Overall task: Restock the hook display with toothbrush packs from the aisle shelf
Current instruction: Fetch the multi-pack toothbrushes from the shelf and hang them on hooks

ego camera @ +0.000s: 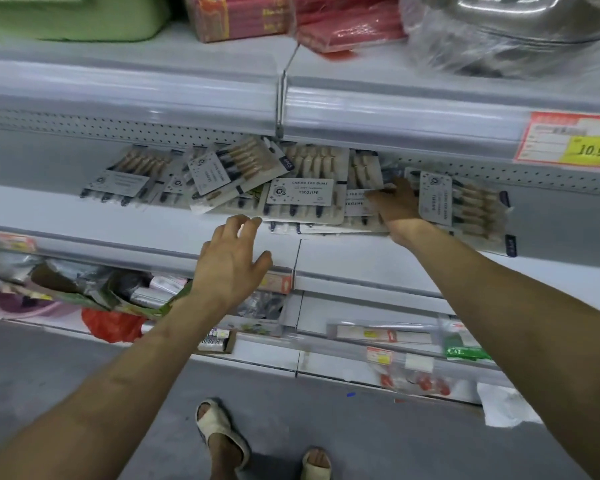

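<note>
Toothbrush packs (pixel 302 199) lie in a loose, overlapping heap on the middle aisle shelf (pixel 153 216), pushed toward its perforated back wall, some flat and some tipped at angles. The right hand (pixel 397 209) reaches in among them, its fingers (pixel 378 195) laid flat and pressing on a pack near the right end of the heap; whether they curl under an edge I cannot tell. Just beside that hand, another pack (pixel 437 199) stands turned on its side. The left hand (pixel 232 258) hovers over the bare front of the shelf, fingers spread and slightly bent, holding nothing, its tips close to the nearest pack but not touching it. Both forearms stretch up from below. A yellow price tag (pixel 591 150) reading 10.9 sits on the rail of the shelf above. Down on the grey floor (pixel 66 368), two feet in pale slippers (pixel 219 427) face the shelving.
</note>
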The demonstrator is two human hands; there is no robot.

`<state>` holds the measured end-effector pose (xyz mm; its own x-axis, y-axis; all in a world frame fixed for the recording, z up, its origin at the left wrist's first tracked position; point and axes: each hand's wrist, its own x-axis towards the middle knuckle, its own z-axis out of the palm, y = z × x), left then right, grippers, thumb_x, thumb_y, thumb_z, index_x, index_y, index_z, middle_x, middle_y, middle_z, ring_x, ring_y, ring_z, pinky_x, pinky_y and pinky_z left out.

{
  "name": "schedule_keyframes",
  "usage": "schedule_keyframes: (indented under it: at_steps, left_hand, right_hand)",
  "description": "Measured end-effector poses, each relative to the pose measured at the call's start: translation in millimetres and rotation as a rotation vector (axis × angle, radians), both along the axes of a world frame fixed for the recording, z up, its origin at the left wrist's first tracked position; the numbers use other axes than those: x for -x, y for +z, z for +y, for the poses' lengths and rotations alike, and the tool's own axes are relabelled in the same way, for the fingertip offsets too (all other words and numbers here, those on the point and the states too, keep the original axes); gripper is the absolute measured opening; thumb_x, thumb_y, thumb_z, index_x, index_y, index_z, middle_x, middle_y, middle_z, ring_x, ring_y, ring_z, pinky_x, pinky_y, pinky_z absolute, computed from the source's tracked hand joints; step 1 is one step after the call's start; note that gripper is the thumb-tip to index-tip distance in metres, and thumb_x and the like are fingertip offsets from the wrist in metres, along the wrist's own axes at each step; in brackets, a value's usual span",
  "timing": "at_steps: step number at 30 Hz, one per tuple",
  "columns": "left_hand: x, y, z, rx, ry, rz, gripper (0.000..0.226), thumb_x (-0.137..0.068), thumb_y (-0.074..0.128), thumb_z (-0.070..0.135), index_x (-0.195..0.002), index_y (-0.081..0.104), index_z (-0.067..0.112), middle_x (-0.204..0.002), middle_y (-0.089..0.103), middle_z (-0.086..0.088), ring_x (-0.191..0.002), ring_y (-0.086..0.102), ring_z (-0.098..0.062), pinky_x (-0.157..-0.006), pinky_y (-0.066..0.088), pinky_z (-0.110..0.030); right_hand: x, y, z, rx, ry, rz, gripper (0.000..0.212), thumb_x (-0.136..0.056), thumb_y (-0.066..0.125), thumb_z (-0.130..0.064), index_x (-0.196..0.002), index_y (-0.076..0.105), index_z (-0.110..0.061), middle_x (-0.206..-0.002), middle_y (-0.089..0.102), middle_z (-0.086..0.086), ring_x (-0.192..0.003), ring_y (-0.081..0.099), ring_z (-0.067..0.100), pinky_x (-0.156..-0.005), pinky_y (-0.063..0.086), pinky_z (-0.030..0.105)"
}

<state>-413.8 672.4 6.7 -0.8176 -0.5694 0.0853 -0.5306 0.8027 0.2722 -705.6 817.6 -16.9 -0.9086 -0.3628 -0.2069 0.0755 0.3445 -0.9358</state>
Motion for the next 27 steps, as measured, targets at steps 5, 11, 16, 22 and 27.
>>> schedule_keyframes:
  at_steps: [5, 11, 16, 22, 27]
  left_hand:
    - [1.4, -6.6, 0.7, -0.006, 0.003, 0.012, 0.060, -0.098, 0.062, 0.038, -0.152, 0.044, 0.017, -0.152, 0.045, -0.009, -0.131, 0.048, -0.035, -0.099, 0.050, -0.053]
    - [-3.7, -16.3, -1.0, -0.030, 0.006, 0.026, 0.059, -0.097, 0.063, 0.037, -0.150, 0.046, 0.016, -0.147, 0.049, -0.011, -0.127, 0.051, -0.037, -0.097, 0.051, -0.055]
    - [1.2, -21.6, -5.6, -0.079, 0.038, 0.041, 0.059, -0.098, 0.061, 0.037, -0.151, 0.045, 0.016, -0.148, 0.048, -0.009, -0.130, 0.048, -0.035, -0.099, 0.050, -0.055]
    - [22.2, -29.8, -13.2, -0.161, 0.066, 0.034, 0.060, -0.100, 0.059, 0.043, -0.151, 0.044, 0.016, -0.148, 0.047, -0.009, -0.132, 0.046, -0.033, -0.102, 0.048, -0.055]
    - [40.1, -32.6, -21.6, -0.166, 0.102, 0.008, 0.063, -0.101, 0.055, 0.053, -0.151, 0.043, 0.016, -0.146, 0.047, -0.010, -0.132, 0.045, -0.032, -0.102, 0.047, -0.053]
  right_hand:
    - [-6.8, -0.4, -4.6, 0.121, -0.026, -0.181, 0.030, -0.089, 0.077, -0.004, -0.115, 0.064, -0.009, -0.106, 0.076, 0.008, -0.089, 0.075, 0.024, -0.069, 0.064, 0.039]
    - [-26.2, -7.3, 7.1, 0.271, -0.085, -0.246, 0.053, -0.077, 0.078, 0.017, -0.112, 0.062, -0.021, -0.107, 0.074, 0.003, -0.104, 0.073, 0.031, -0.089, 0.062, 0.050]
    - [-46.9, -11.2, 35.2, 0.326, -0.136, -0.331, 0.077, -0.081, 0.075, 0.017, -0.138, 0.055, -0.031, -0.123, 0.069, 0.006, -0.101, 0.073, 0.025, -0.077, 0.064, 0.038]
    - [-68.4, -7.2, 76.2, 0.318, -0.117, -0.364, 0.070, -0.088, 0.074, 0.006, -0.141, 0.053, -0.033, -0.126, 0.071, 0.002, -0.114, 0.070, 0.023, -0.098, 0.057, 0.043]
    - [-77.7, -1.2, 100.6, 0.327, -0.139, -0.343, 0.060, -0.089, 0.070, 0.011, -0.138, 0.055, -0.019, -0.120, 0.074, 0.011, -0.096, 0.076, 0.021, -0.060, 0.058, 0.024]
